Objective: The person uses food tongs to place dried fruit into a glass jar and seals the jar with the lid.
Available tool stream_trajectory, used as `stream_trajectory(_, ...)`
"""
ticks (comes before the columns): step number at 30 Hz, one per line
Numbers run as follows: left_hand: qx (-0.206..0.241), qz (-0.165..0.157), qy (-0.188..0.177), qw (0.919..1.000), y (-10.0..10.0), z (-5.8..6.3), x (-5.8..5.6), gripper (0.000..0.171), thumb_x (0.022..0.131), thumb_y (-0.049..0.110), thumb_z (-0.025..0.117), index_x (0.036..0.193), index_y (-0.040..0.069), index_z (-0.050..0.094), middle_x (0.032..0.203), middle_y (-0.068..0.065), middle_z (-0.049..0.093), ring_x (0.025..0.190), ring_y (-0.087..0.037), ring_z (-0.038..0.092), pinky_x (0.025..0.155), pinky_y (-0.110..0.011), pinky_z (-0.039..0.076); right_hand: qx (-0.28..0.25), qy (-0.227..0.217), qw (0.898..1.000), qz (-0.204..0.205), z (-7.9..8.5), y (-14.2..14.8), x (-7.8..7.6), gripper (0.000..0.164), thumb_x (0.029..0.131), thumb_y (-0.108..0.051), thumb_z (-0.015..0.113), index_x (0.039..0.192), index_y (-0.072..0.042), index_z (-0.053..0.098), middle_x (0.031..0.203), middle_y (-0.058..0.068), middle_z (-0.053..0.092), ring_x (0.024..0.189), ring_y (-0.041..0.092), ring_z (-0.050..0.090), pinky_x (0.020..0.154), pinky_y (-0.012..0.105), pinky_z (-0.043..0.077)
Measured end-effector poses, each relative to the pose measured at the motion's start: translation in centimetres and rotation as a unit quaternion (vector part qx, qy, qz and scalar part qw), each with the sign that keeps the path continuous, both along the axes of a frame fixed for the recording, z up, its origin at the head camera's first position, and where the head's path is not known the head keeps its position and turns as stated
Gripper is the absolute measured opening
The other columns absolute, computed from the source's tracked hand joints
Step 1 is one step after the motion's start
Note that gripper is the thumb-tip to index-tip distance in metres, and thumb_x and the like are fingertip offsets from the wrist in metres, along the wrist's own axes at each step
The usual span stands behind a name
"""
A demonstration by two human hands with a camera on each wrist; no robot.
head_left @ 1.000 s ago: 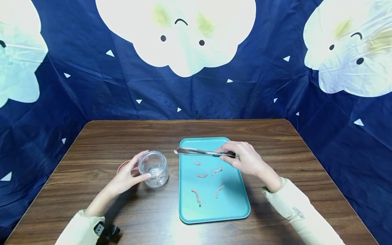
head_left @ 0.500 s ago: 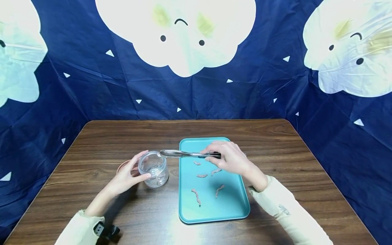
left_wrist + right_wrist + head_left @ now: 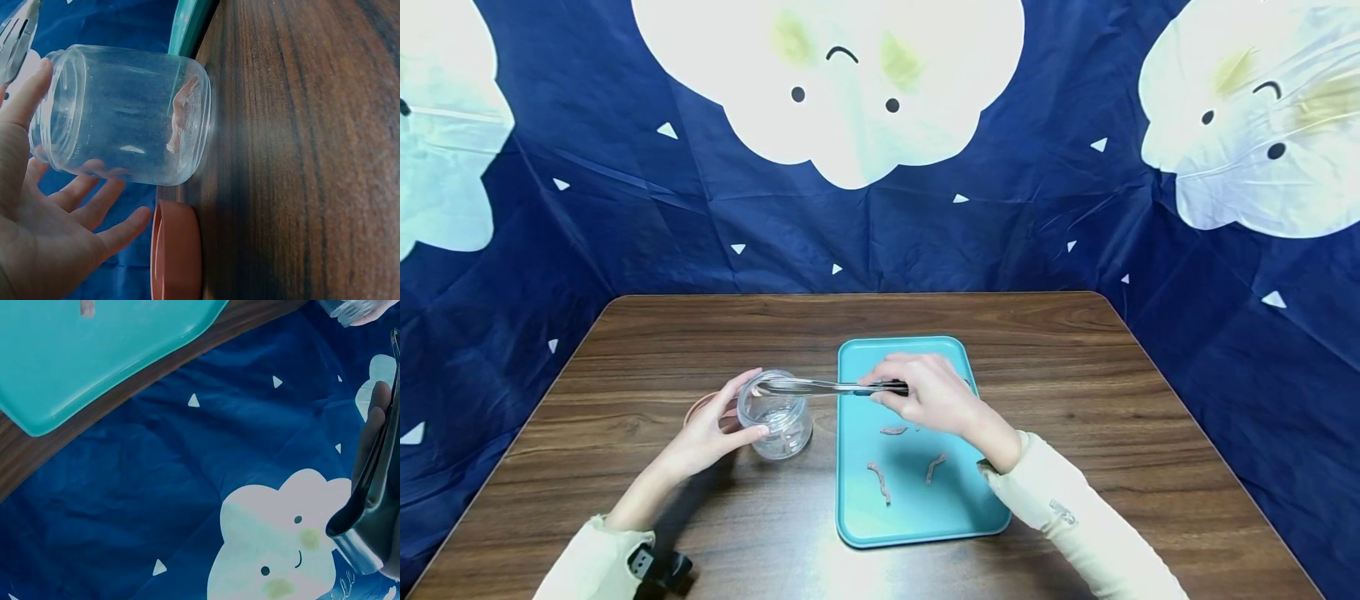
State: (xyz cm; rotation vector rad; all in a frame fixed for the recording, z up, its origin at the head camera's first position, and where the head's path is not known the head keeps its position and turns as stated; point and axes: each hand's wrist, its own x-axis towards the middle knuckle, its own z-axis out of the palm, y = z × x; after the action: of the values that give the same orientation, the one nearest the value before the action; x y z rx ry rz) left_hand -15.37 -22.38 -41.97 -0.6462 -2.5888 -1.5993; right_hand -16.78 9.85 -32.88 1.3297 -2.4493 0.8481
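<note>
My left hand (image 3: 711,433) holds a clear jar (image 3: 787,437) upright on the table, thumb and fingers about its upper part. In the left wrist view, a thin pinkish-brown strip (image 3: 181,115), like shredded meat, lies inside at the jar's bottom. My right hand (image 3: 936,396) grips metal tongs (image 3: 812,387) by their dark handle end, above the tray. The tongs' slotted head (image 3: 15,40) is at the jar's mouth. More thin strips (image 3: 878,483) lie on the turquoise tray (image 3: 925,525); my right hand hides some of them.
An orange-brown round lid (image 3: 181,250) rests on the table beside the jar, partly behind my left hand in the head view. Wood-grain table (image 3: 700,333) surrounds the tray. A dark blue curtain (image 3: 865,233) with clouds stands behind and at both sides.
My right hand has moved left with the tongs, bringing their tips from over the tray's left edge to the jar's mouth. The left hand and jar have stayed in place.
</note>
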Motion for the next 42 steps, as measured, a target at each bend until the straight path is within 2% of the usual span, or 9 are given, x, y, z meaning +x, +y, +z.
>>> stream_trajectory(7,0.003,-0.003,0.001,1.0000,0.0,0.1,0.0,0.075,0.075,0.011,0.071,0.137,0.017,0.030,0.121,-0.016,0.045,0.098,-0.035,0.053,0.075,-0.040,0.047,0.014,-0.027,0.999,-0.017,-0.6,-0.4,-0.1,0.020,0.081,-0.017,0.065,0.101,-0.018,0.066,0.078,-0.012,0.055,0.044,0.001,0.033,0.036,0.019,0.026)
stream_trajectory(11,-0.005,0.003,0.002,1.0000,0.0,0.2,0.1,0.074,0.074,0.013,0.072,0.136,0.016,0.031,0.122,-0.017,0.045,0.097,-0.035,0.053,0.075,-0.039,0.047,0.007,-0.042,0.999,-0.022,-0.7,0.0,-0.3,0.022,0.082,-0.018,0.064,0.104,-0.017,0.065,0.087,-0.010,0.058,0.042,0.002,0.033,0.037,0.020,0.027)
stream_trajectory(15,-0.013,0.007,-0.003,0.9999,0.0,0.4,0.2,0.074,0.074,0.015,0.072,0.136,0.014,0.031,0.123,-0.018,0.043,0.097,-0.036,0.053,0.076,-0.041,0.047,-0.004,-0.026,0.999,-0.034,-0.5,1.1,-0.6,0.024,0.081,-0.019,0.065,0.105,-0.018,0.064,0.098,-0.009,0.060,0.044,0.001,0.035,0.040,0.020,0.030)
stream_trajectory(19,-0.017,0.008,-0.009,0.9998,0.0,0.4,0.2,0.074,0.075,0.016,0.072,0.136,0.017,0.030,0.123,-0.017,0.042,0.098,-0.037,0.052,0.076,-0.043,0.047,-0.021,-0.012,0.998,-0.052,-0.3,2.9,-0.8,0.026,0.080,-0.019,0.067,0.105,-0.017,0.065,0.103,-0.007,0.061,0.046,0.001,0.035,0.040,0.021,0.031)
stream_trajectory(22,-0.015,0.006,-0.008,0.9998,0.0,0.4,0.2,0.075,0.075,0.015,0.072,0.137,0.018,0.030,0.124,-0.017,0.042,0.098,-0.037,0.052,0.076,-0.043,0.047,-0.031,-0.008,0.997,-0.064,-0.5,4.6,-1.1,0.027,0.078,-0.019,0.068,0.105,-0.016,0.065,0.103,-0.006,0.061,0.053,0.001,0.046,0.044,0.022,0.037)
stream_trajectory(25,-0.013,0.003,-0.005,0.9999,0.0,0.3,0.1,0.075,0.075,0.014,0.071,0.137,0.018,0.030,0.124,-0.017,0.042,0.098,-0.037,0.052,0.076,-0.043,0.047,-0.031,-0.004,0.997,-0.075,-0.8,6.5,-1.2,0.028,0.078,-0.021,0.069,0.105,-0.017,0.064,0.100,-0.006,0.060,0.069,0.005,0.055,0.053,0.023,0.043)
stream_trajectory(31,-0.011,0.001,-0.005,0.9999,0.0,0.4,0.2,0.074,0.074,0.015,0.072,0.136,0.019,0.030,0.124,-0.016,0.042,0.098,-0.037,0.052,0.076,-0.042,0.047,-0.001,0.001,0.995,-0.099,-1.7,10.2,-1.1,0.032,0.076,-0.022,0.070,0.107,-0.019,0.063,0.086,-0.008,0.058,0.054,0.005,0.041,0.047,0.022,0.034)
stream_trajectory(35,-0.015,0.002,-0.005,0.9999,0.1,0.6,0.3,0.074,0.075,0.014,0.071,0.136,0.018,0.030,0.124,-0.017,0.042,0.099,-0.037,0.052,0.076,-0.043,0.047,0.017,-0.002,0.993,-0.113,-2.6,12.3,-0.9,0.033,0.075,-0.021,0.071,0.107,-0.020,0.063,0.082,-0.009,0.055,0.055,0.005,0.042,0.047,0.021,0.034)
stream_trajectory(42,-0.014,-0.003,-0.008,0.9999,1.1,2.5,1.2,0.071,0.076,0.009,0.070,0.135,0.008,0.030,0.121,-0.024,0.041,0.097,-0.043,0.050,0.076,-0.048,0.045,0.062,-0.020,0.989,-0.135,-4.5,15.4,-0.1,0.032,0.077,-0.024,0.069,0.108,-0.019,0.063,0.080,-0.014,0.050,0.054,0.001,0.039,0.045,0.019,0.033)
